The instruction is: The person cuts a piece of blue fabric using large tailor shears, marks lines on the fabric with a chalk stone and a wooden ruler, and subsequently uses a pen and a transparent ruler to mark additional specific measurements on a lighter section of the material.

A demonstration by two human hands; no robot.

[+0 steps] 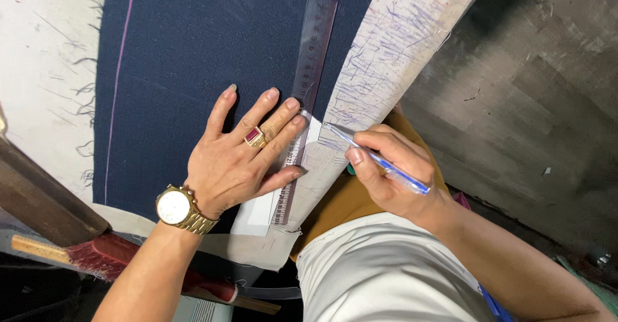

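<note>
Two hands | left hand [241, 161] flat, fingers spread, pressing clear ruler [308, 84] onto navy cloth [193, 45] | right hand [389, 167] pinching blue pen [380, 161]

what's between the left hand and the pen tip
In the head view, the clear ruler lies between the left hand and the pen tip, over white paper.

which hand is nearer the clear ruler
Left. The left hand lies flat on the dark blue fabric with fingertips pressing the clear ruler; the right hand holds a blue pen just beside the ruler's edge.
</note>
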